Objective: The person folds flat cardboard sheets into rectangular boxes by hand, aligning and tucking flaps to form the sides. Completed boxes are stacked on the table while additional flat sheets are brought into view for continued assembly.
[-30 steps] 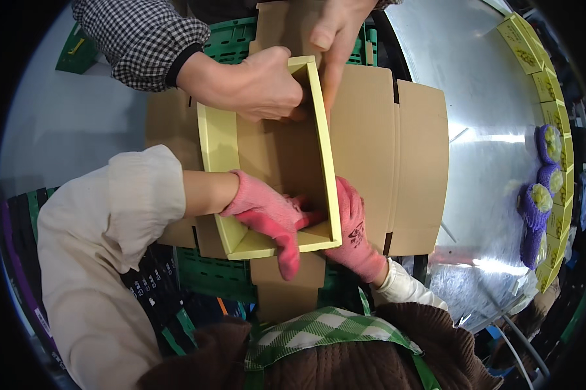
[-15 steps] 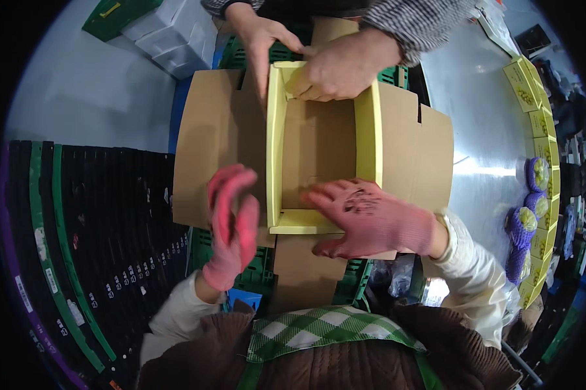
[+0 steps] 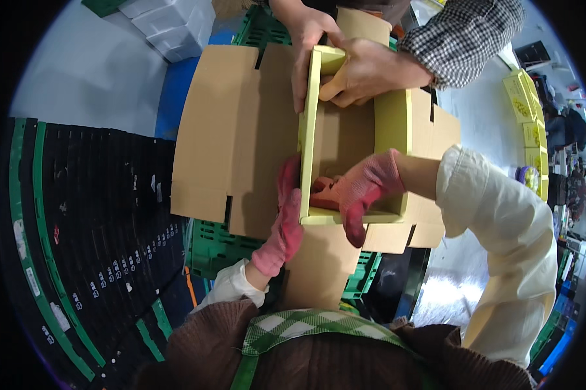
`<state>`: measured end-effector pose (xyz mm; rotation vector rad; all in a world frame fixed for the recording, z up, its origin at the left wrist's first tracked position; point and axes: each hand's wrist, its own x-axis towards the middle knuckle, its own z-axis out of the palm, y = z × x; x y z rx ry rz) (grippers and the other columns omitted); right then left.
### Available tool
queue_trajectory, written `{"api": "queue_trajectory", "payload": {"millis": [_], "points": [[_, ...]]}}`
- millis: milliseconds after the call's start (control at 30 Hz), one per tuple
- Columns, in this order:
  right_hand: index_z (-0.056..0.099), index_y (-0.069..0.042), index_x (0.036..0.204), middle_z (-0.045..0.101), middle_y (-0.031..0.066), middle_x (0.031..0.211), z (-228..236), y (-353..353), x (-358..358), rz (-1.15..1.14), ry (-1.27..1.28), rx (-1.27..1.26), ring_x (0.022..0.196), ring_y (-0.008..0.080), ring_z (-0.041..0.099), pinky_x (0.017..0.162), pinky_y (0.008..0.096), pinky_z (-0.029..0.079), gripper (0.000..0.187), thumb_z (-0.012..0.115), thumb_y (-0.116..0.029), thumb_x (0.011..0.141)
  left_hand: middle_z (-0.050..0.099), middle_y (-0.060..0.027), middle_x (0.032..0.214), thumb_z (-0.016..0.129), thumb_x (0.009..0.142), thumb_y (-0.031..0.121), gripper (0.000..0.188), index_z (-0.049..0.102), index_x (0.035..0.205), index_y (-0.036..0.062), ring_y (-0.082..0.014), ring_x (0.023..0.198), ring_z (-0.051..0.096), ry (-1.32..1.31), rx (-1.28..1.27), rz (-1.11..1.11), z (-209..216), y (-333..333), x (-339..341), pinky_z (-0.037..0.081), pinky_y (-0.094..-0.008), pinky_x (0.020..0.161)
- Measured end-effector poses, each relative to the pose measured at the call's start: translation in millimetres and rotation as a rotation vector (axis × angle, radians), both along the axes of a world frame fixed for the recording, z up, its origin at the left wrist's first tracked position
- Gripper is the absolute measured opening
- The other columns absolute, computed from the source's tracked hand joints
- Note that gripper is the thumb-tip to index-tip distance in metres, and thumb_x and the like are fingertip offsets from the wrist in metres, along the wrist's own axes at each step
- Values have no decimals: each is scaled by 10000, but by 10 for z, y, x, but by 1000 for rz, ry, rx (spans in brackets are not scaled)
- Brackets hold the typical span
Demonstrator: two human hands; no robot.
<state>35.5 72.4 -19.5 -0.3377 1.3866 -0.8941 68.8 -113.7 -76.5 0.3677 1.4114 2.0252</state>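
A yellow open-topped cardboard box (image 3: 308, 140) with a brown inside stands tilted slightly on an opened brown carton. My left hand (image 3: 286, 221), in a pink glove, is closed against the outside of its left wall near the front corner; its fingertips are partly hidden. My right hand (image 3: 364, 188), gloved in pink too, reaches over the front right corner, fingers curled inside and thumb over the front wall. Opposite me, a co-worker's left-side hand (image 3: 306, 39) holds the far left corner. The co-worker's other hand (image 3: 364, 68) reaches into the far end.
Flaps of the brown carton (image 3: 208, 136) spread to both sides, over a green plastic crate (image 3: 218, 250). Black crates (image 3: 104, 221) are stacked at left. On the metal table (image 3: 478, 117) at right stands a row of yellow boxes (image 3: 519, 97). White containers (image 3: 169, 23) sit at far left.
The yellow box and carton have shifted in view, the box to the right. My left hand has come against its left wall, and my right hand has curled over its front corner.
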Motion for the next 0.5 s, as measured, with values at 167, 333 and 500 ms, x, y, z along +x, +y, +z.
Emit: {"api": "queue_trajectory", "payload": {"millis": [167, 333, 500], "points": [[405, -63, 1318, 490, 162, 1217, 495, -173, -118, 154, 164, 279, 1150, 314, 479, 979, 387, 383, 843, 755, -180, 561, 232, -149, 1488, 270, 995, 429, 628, 192, 1466, 21, -285, 1383, 223, 128, -88, -33, -101, -57, -125, 159, -380, 1135], [613, -63, 1039, 586, 95, 1091, 653, -440, 717, 25, 1654, 538, 1065, 289, 550, 1003, 436, 398, 428, 646, -130, 618, 329, -147, 1440, 275, 1006, 410, 594, 253, 1446, 12, -249, 1359, 278, 122, -17, 10, 122, -47, -116, 191, -343, 1125], [276, -15, 1430, 374, 128, 1421, 110, 476, 1729, -1990, 1349, -173, 1307, 230, 361, 1096, 412, 292, 596, 446, -378, 990, 312, -145, 1487, 240, 958, 596, 770, 276, 1444, -1, -280, 1398, 244, 208, 20, 403, 43, -431, -453, 135, -406, 1169]]}}
